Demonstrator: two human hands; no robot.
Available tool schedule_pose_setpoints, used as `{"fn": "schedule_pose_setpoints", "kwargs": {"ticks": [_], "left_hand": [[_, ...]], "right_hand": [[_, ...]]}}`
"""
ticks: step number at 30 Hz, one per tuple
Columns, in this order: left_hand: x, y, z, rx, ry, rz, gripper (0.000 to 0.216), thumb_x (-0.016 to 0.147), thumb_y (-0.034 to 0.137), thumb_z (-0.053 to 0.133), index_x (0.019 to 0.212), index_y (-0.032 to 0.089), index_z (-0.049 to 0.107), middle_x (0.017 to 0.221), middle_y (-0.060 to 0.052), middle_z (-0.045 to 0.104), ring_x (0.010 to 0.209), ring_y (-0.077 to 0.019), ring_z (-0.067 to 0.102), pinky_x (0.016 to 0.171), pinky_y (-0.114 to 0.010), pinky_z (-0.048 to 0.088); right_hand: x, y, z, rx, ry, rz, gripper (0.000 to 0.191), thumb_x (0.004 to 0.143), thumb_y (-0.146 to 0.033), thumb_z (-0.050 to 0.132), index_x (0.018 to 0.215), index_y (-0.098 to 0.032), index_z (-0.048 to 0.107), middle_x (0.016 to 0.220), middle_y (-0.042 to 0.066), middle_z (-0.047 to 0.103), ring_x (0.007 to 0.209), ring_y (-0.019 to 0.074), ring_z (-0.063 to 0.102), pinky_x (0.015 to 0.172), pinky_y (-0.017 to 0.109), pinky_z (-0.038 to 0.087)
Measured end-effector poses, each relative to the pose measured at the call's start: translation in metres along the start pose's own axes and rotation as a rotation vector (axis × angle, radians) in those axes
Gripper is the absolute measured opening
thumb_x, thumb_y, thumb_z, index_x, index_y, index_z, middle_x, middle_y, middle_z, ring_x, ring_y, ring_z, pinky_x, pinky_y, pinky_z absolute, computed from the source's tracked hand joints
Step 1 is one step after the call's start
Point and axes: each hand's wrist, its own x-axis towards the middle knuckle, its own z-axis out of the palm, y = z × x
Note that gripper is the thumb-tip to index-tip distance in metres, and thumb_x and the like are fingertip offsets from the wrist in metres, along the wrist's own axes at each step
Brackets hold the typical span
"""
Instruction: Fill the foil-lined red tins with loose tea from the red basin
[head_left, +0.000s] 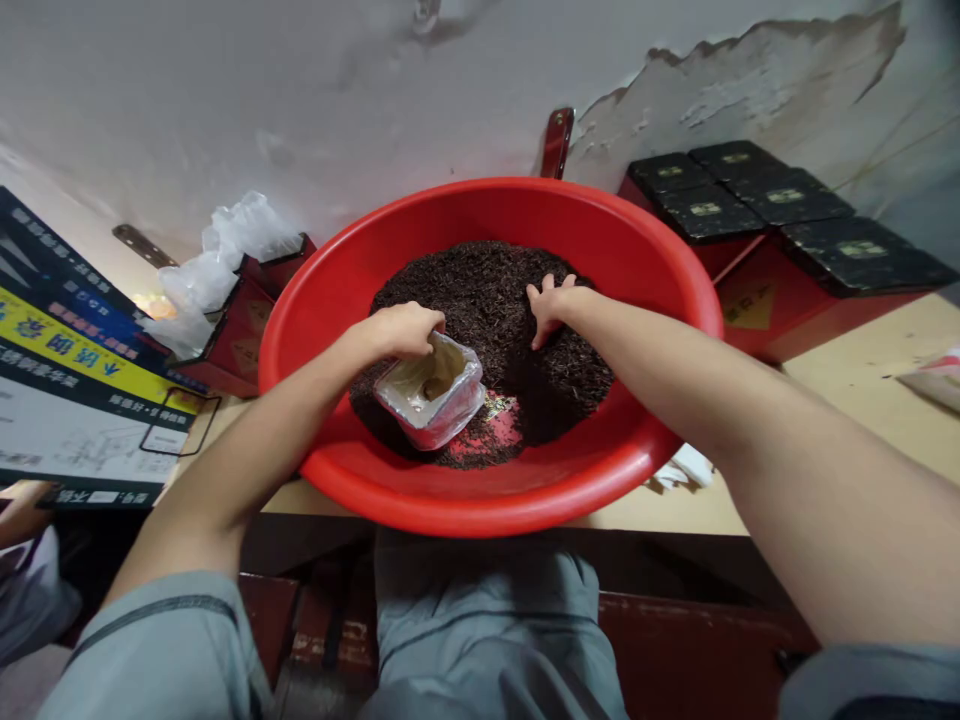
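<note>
A wide red plastic basin point(480, 515) holds a heap of dark, dry shreds that look like loose tea leaves point(480, 285). My left hand point(409, 330) is closed on the rim of a square tin point(442, 425) lined with clear plastic. The tin is tilted inside the basin, its opening facing up; a little dark matter shows inside. On the right of the heap, my right hand point(553, 305) rests with fingers spread, touching the leaves. Between the tin and that hand, part of the basin's red bottom is bared.
Several red tins with black lids point(784, 195) stand at the right. Open red tins with plastic liners point(247, 235) stand at the left. A large printed box point(82, 370) is at the far left, with another person's hand point(22, 510) below it. White scraps point(686, 468) lie on the table point(720, 505).
</note>
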Motion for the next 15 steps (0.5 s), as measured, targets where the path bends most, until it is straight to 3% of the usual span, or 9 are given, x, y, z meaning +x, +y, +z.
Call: {"fn": "schedule_pose_setpoints", "kwargs": {"ticks": [3, 5, 6, 8, 10, 12, 15], "left_hand": [[-0.004, -0.011, -0.007, -0.041, -0.054, 0.051, 0.042, 0.082, 0.011, 0.06, 0.119, 0.021, 0.079, 0.11, -0.008, 0.083, 0.096, -0.0219, 0.077, 0.073, -0.024, 0.054], [-0.021, -0.028, -0.015, -0.182, -0.032, -0.016, 0.039, 0.076, 0.008, 0.06, 0.108, 0.018, 0.08, 0.092, -0.004, 0.082, 0.075, -0.0183, 0.072, 0.062, -0.025, 0.05], [-0.032, -0.04, -0.019, -0.258, 0.047, -0.085, 0.038, 0.073, 0.007, 0.06, 0.104, 0.017, 0.08, 0.089, -0.003, 0.081, 0.072, -0.0168, 0.068, 0.062, -0.026, 0.049], [-0.052, -0.066, -0.021, -0.444, 0.321, -0.26, 0.034, 0.077, 0.008, 0.056, 0.102, 0.016, 0.078, 0.089, -0.001, 0.08, 0.07, -0.0133, 0.061, 0.062, -0.025, 0.046], [-0.063, -0.089, -0.016, -0.574, 0.619, -0.422, 0.03, 0.085, 0.013, 0.053, 0.104, 0.017, 0.076, 0.096, 0.003, 0.081, 0.075, -0.0118, 0.057, 0.065, -0.024, 0.045], [-0.061, -0.104, -0.006, -0.619, 0.825, -0.535, 0.028, 0.088, 0.018, 0.055, 0.107, 0.019, 0.076, 0.105, 0.005, 0.081, 0.086, -0.013, 0.057, 0.074, -0.024, 0.048], [-0.043, -0.11, 0.005, -0.605, 0.932, -0.611, 0.033, 0.089, 0.019, 0.059, 0.117, 0.016, 0.077, 0.12, 0.001, 0.079, 0.102, -0.0158, 0.06, 0.092, -0.026, 0.05]], "right_hand": [[-0.008, -0.005, -0.007, 0.06, 0.046, -0.005, 0.156, 0.059, -0.082, 0.09, 0.178, -0.022, 0.01, 0.182, 0.028, 0.001, 0.163, 0.0635, 0.003, 0.119, 0.089, 0.01], [-0.02, -0.012, -0.012, 0.075, 0.157, -0.093, 0.144, 0.069, -0.082, 0.084, 0.178, -0.019, 0.015, 0.182, 0.028, 0.006, 0.165, 0.0593, 0.001, 0.121, 0.088, 0.002], [-0.028, -0.018, -0.013, 0.067, 0.232, -0.168, 0.136, 0.075, -0.08, 0.081, 0.177, -0.017, 0.018, 0.182, 0.027, 0.009, 0.166, 0.0558, 0.001, 0.124, 0.084, -0.002], [-0.048, -0.034, -0.01, 0.035, 0.372, -0.358, 0.115, 0.088, -0.07, 0.073, 0.176, -0.014, 0.023, 0.182, 0.026, 0.014, 0.169, 0.0485, 0.006, 0.129, 0.077, -0.002], [-0.07, -0.054, 0.003, 0.005, 0.45, -0.614, 0.092, 0.098, -0.057, 0.066, 0.172, -0.013, 0.033, 0.181, 0.025, 0.019, 0.169, 0.0437, 0.014, 0.132, 0.073, 0.001], [-0.089, -0.077, 0.026, -0.028, 0.422, -1.001, 0.071, 0.103, -0.048, 0.06, 0.165, -0.015, 0.047, 0.18, 0.023, 0.025, 0.168, 0.0396, 0.023, 0.133, 0.071, 0.005], [-0.105, -0.119, 0.07, -0.067, 0.293, -1.59, 0.057, 0.108, -0.048, 0.052, 0.16, -0.022, 0.055, 0.175, 0.016, 0.04, 0.166, 0.0288, 0.033, 0.137, 0.063, 0.01]]}}
